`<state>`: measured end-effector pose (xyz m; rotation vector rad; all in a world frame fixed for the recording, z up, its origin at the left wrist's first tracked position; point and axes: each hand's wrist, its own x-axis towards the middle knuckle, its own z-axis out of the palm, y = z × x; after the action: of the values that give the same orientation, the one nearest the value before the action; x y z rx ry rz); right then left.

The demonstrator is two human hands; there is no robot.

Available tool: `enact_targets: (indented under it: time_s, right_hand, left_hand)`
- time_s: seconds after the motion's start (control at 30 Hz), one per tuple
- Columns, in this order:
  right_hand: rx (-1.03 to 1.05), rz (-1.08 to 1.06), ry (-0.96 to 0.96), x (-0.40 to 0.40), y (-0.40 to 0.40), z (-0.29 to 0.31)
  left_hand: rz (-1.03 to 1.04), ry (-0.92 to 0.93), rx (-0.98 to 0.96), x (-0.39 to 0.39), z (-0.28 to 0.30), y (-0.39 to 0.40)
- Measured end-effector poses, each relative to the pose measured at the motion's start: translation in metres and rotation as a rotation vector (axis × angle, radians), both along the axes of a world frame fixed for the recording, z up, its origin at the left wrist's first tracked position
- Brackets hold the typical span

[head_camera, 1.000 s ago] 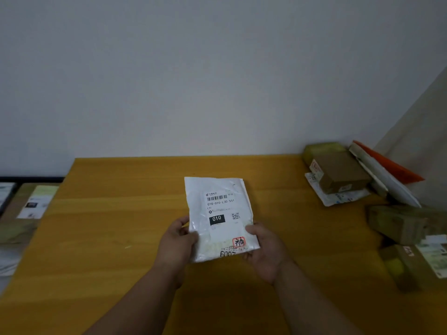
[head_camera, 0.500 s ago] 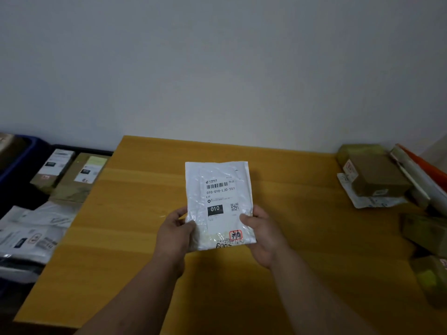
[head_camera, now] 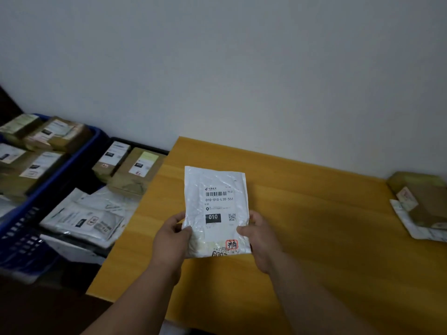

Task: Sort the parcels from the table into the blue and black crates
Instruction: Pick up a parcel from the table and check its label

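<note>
Parcels fill the blue crate (head_camera: 60,163) and black crate (head_camera: 145,145); both hands' fingers (head_camera: 187,229) pinch a white mailer (head_camera: 216,209).

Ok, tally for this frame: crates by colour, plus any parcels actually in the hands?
Blue crate: 1
Black crate: 1
White parcel, held by the left hand and the right hand: 1
Total: 3
</note>
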<state>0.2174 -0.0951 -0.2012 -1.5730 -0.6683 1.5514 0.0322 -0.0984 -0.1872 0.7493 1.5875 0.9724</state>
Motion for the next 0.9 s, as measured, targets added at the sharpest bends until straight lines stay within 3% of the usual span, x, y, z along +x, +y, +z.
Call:
enact_targets:
  time_s: [0.33,0.5,0.9]
  right_hand:
    - [-0.109,0.123,-0.007,-0.22,0.029,-0.03]
    - [-0.071,0.223,-0.116,-0.272,0.057,-0.022]
    - [-0.062,0.542,-0.153,-0.411,0.12,-0.016]
  left_hand:
    - [0.089,0.122,-0.095,-0.213,-0.022,0.018]
    - [0.097,0.133,-0.172,-0.269,-0.027,0.027]
    - [0.439,0.277,-0.152,-0.397,-0.021,0.048]
